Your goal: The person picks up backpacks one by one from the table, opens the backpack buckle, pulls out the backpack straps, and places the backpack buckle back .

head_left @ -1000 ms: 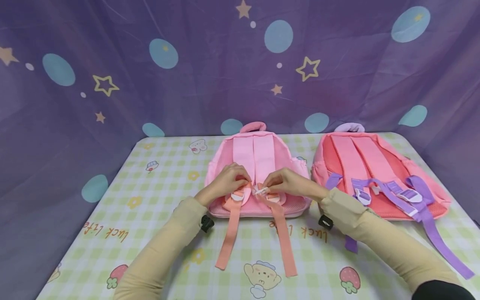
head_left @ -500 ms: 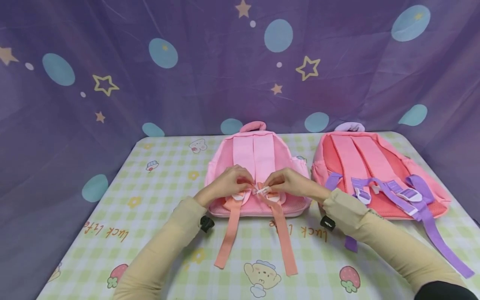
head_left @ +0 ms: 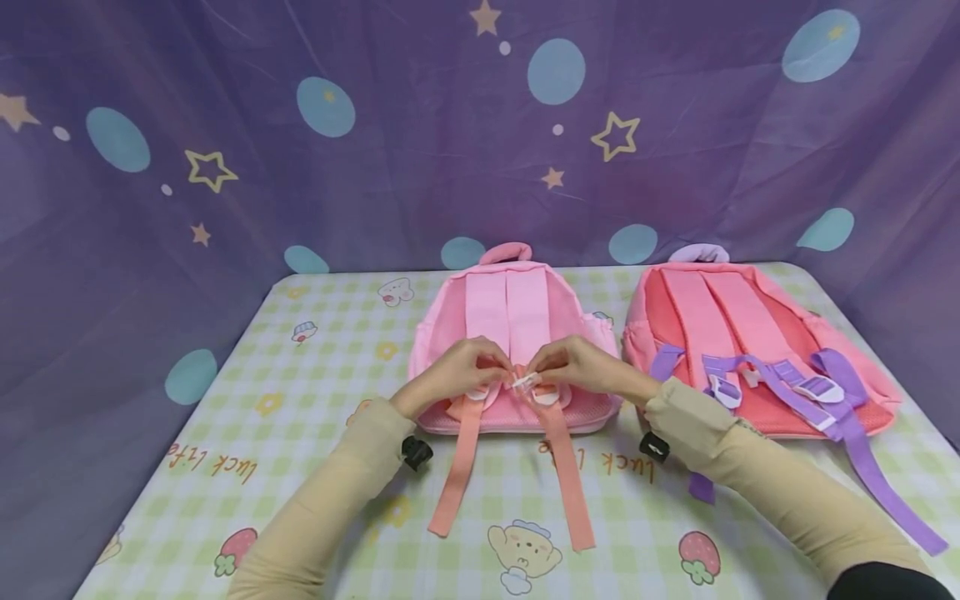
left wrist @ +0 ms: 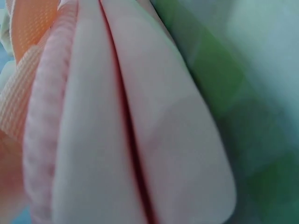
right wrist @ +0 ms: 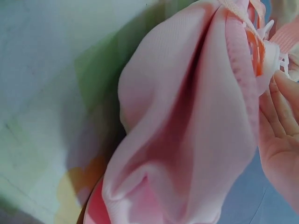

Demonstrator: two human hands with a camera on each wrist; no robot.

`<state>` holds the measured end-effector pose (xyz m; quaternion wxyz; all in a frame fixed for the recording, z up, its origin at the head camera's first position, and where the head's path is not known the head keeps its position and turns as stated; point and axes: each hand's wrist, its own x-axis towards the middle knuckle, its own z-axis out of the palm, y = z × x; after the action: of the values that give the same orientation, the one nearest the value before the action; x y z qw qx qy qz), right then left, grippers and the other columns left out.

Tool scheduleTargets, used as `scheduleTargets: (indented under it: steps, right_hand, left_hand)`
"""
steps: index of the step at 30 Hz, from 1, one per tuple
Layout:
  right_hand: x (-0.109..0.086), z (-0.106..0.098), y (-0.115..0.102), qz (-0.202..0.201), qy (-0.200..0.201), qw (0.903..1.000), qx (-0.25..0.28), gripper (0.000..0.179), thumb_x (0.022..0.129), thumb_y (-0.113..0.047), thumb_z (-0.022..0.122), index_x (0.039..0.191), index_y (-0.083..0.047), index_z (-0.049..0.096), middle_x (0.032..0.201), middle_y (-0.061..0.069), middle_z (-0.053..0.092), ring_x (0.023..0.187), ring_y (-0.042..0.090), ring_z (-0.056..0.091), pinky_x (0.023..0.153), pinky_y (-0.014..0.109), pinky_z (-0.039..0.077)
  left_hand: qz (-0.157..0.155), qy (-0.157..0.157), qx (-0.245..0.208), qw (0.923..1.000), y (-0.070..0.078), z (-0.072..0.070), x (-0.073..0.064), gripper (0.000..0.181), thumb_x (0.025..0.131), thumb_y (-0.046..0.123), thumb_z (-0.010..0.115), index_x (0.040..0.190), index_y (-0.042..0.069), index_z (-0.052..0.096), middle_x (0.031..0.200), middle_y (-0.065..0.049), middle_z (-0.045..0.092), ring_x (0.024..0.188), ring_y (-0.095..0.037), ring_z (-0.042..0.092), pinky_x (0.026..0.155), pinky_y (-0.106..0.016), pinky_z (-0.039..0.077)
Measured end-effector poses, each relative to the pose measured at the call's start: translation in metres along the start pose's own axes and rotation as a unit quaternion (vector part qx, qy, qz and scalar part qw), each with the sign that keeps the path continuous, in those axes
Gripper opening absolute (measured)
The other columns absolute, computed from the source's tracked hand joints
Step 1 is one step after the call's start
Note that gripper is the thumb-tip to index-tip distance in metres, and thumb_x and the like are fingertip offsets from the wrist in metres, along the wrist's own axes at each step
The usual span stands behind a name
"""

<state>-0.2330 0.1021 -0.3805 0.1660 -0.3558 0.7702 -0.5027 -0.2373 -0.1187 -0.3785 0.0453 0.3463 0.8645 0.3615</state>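
A light pink backpack (head_left: 528,300) lies with its shoulder straps up on the cloth. Over its lower back, my left hand (head_left: 461,367) pinches a short orange strap (head_left: 519,372), which its fingers mostly hide. Opposite, my right hand (head_left: 577,362) pinches a white side-release buckle (head_left: 525,381), with its fingertips close to those of the left. In the right wrist view, white prongs stick out of the buckle (right wrist: 271,60) beside the thumb. The left wrist view is filled by the pink side (left wrist: 145,116) of the bag and hides the left fingers.
To the right lies a coral backpack (head_left: 750,300) with purple straps (head_left: 862,442). Two loose orange strap ends (head_left: 459,475) hang toward the front of the checked tablecloth (head_left: 315,500). A purple curtain (head_left: 420,167) stands behind the table.
My left hand has shifted slightly right and down, bringing its fingertips closer to the white buckle. The right hand has stayed nearly still.
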Motion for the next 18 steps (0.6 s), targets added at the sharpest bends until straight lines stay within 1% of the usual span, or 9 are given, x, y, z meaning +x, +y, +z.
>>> scheduleTargets:
  steps: [3,6,10,14,18]
  right_hand:
    - [-0.0005,0.0012,-0.0016,-0.004,-0.001,1.0000,-0.002,0.012,0.081,0.004,0.058,0.091,0.008,0.063,0.088,0.016,0.065,0.079,0.010,0.060,0.071,0.024,0.049]
    - [-0.0007,0.0019,-0.0034,-0.007,0.000,1.0000,-0.004,0.012,0.081,0.003,0.059,0.091,0.007,0.064,0.088,0.015,0.065,0.081,0.013,0.060,0.072,0.025,0.049]
    - [-0.0008,0.0024,-0.0044,-0.005,0.002,0.9999,-0.009,0.012,0.081,0.002,0.059,0.091,0.006,0.064,0.088,0.015,0.065,0.082,0.013,0.060,0.072,0.025,0.049]
    - [-0.0008,0.0029,-0.0054,-0.004,0.004,0.9999,-0.009,0.012,0.081,0.002,0.059,0.091,0.007,0.064,0.088,0.015,0.065,0.081,0.014,0.060,0.072,0.025,0.049]
    - [-0.0010,0.0031,-0.0068,-0.002,0.005,1.0000,-0.003,0.012,0.081,0.002,0.059,0.091,0.007,0.064,0.088,0.015,0.065,0.082,0.015,0.061,0.072,0.025,0.049]
  left_hand:
    - [-0.020,0.010,-0.004,0.9997,0.0005,-0.0012,-0.0012,0.007,0.079,0.010,0.066,0.084,0.008,0.069,0.082,0.001,0.064,0.084,-0.013,0.054,0.080,-0.027,0.042]
    - [-0.027,0.021,-0.008,0.9994,-0.0009,-0.0029,-0.0012,0.006,0.080,0.009,0.064,0.084,0.008,0.069,0.082,0.001,0.064,0.083,-0.013,0.054,0.079,-0.028,0.043]
    - [-0.037,0.035,-0.013,0.9986,-0.0035,-0.0046,-0.0017,0.006,0.080,0.009,0.063,0.084,0.009,0.068,0.082,0.001,0.064,0.082,-0.012,0.054,0.076,-0.026,0.044]
    - [-0.058,0.043,-0.034,0.9968,-0.0039,-0.0062,-0.0030,0.006,0.081,0.011,0.064,0.084,0.008,0.068,0.082,0.000,0.063,0.081,-0.012,0.054,0.072,-0.025,0.045]
    - [-0.073,0.049,-0.046,0.9951,-0.0043,-0.0073,-0.0043,0.007,0.081,0.011,0.064,0.085,0.008,0.068,0.083,-0.001,0.063,0.080,-0.014,0.055,0.072,-0.026,0.046]
